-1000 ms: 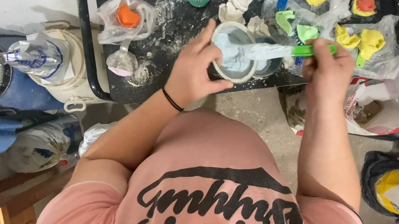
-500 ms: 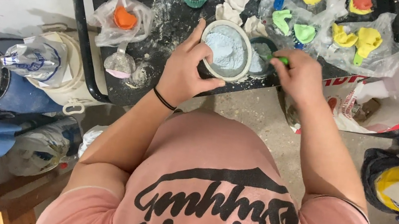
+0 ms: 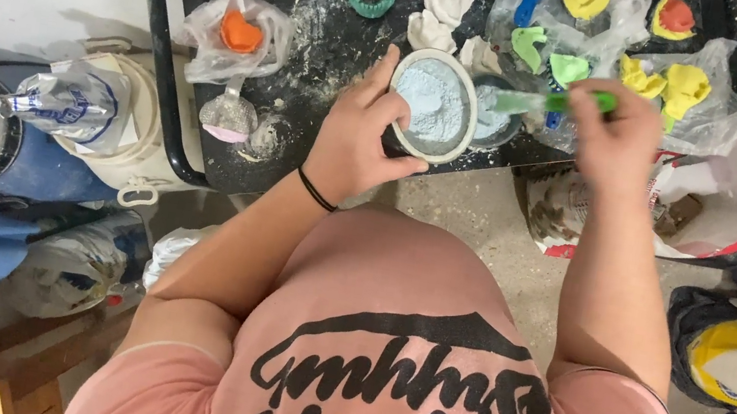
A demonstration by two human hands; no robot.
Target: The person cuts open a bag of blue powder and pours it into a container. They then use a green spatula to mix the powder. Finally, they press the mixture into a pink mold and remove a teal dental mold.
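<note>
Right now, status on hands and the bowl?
Left hand grips bowl of pale blue powder, tilted. Right hand holds green-handled spatula, blade at a second bowl behind. Coloured casts crowd the tray.

I am seeing all of this through one camera, riding on my head and looking almost straight down. It is taking in my pink shirt (image 3: 407,363) at the bottom of the view, both forearms reaching away from me, and the dark counter (image 3: 336,42) lying at the top. It is sitting close enough to show my left hand (image 3: 360,136) and right hand (image 3: 613,128) fully. No second view is sharing the scene.
</note>
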